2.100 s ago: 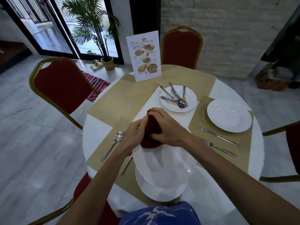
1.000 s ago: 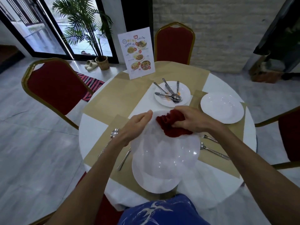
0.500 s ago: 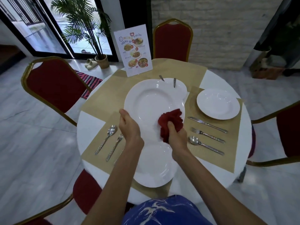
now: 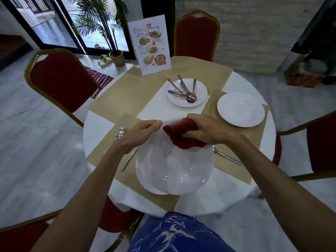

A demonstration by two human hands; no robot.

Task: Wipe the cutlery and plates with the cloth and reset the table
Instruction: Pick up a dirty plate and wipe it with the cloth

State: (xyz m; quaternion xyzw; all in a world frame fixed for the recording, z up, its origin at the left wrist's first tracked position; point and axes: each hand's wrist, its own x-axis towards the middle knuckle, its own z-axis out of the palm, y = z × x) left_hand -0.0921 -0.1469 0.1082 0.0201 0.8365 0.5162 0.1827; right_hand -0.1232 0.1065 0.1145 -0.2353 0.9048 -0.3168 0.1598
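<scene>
Tipped back down from upright, plate (image 4: 174,168) pinched by left hand (image 4: 140,132), right hand (image 4: 209,131) clutching cloth (image 4: 180,136) mid-wipe; next, rotate rim.

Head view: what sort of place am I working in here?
Most likely a restaurant dining room. A standing picture menu sits on the round table, which is laid with placemats, and gold-framed red banquet chairs stand around it.
</scene>
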